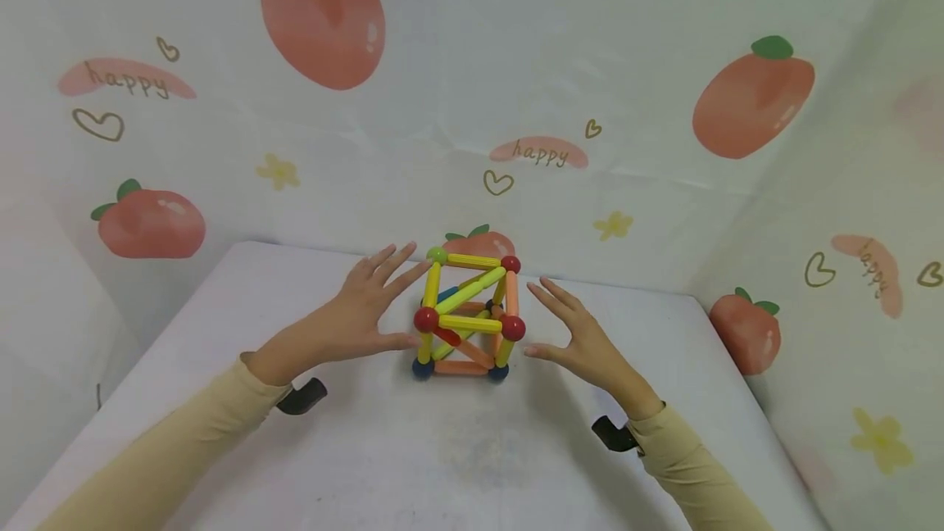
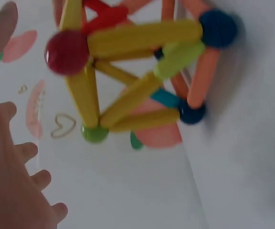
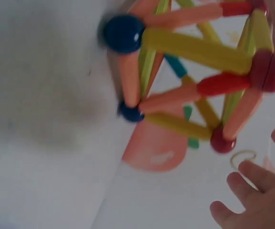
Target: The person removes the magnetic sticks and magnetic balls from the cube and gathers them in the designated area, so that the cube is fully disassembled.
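Observation:
A cube frame of magnetic building sticks and balls (image 1: 469,324) stands on the white table. Its rods are yellow, orange and lime, with diagonals across its faces. Dark blue balls (image 2: 218,28) sit at the bottom corners; red balls (image 3: 267,70) and one green ball (image 2: 95,133) form the top. To its left, my left hand (image 1: 365,310) has its fingers spread and the thumb apart, close to the frame; whether the fingertips touch it I cannot tell. On the other side my right hand (image 1: 583,342) is held with fingers extended, a small gap away from the frame.
The white table (image 1: 413,465) spreads around the frame. Behind and at the sides hangs a white cloth (image 1: 457,64) printed with peaches, hearts and the word happy. Black wrist mounts (image 1: 302,397) show at both sleeves.

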Demonstrator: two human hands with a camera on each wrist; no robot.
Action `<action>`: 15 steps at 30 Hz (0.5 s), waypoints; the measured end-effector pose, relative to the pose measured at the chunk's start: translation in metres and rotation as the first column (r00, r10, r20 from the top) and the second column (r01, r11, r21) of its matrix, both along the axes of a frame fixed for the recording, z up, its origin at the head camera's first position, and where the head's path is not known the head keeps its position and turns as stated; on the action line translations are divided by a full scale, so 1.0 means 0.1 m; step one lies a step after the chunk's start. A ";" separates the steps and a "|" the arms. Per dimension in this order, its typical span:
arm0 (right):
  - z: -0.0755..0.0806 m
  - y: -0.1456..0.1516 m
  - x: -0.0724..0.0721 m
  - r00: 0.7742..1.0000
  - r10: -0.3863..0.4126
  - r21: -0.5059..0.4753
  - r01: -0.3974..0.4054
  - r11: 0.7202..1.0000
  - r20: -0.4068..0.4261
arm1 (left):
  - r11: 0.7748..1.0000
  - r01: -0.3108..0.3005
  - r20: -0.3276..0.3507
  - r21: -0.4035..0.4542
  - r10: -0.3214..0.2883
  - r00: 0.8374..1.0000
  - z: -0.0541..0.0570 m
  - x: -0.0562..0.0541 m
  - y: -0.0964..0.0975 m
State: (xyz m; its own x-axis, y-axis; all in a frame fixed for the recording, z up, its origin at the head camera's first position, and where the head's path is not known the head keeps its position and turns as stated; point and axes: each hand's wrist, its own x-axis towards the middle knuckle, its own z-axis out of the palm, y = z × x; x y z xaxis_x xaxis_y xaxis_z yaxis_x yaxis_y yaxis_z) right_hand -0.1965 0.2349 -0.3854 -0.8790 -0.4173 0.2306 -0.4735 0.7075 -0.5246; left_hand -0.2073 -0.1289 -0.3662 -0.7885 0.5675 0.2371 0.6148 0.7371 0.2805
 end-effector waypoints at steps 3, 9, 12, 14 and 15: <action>0.00 -0.14 0.03 0.999 -0.030 -0.077 0.028 0.997 -0.030 | 0.998 0.006 -0.012 0.058 -0.005 1.000 -0.01 0.04 0.12; -0.07 -0.38 0.08 0.990 -0.124 -0.256 0.104 0.961 -0.066 | 0.974 -0.052 -0.003 0.221 0.054 0.999 -0.08 0.11 0.29; -0.10 -0.46 0.10 0.983 -0.176 -0.307 0.153 0.939 -0.051 | 0.944 -0.083 -0.001 0.320 0.088 0.996 -0.14 0.13 0.37; -0.11 -0.51 0.11 0.978 -0.203 -0.322 0.175 0.930 -0.053 | 0.925 -0.105 0.003 0.365 0.112 0.994 -0.18 0.13 0.40; -0.12 -0.52 0.12 0.975 -0.215 -0.328 0.186 0.926 -0.055 | 0.916 -0.115 0.005 0.386 0.123 0.992 -0.20 0.14 0.42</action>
State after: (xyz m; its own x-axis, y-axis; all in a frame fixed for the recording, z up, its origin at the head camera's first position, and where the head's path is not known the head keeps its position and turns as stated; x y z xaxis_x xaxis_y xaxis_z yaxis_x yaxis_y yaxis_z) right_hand -0.1845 0.1825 -0.3971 -0.9067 -0.1258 0.4025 -0.3937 0.5948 -0.7009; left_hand -0.1938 -0.0868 -0.3859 -0.8377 0.3321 0.4336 0.5374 0.6426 0.5461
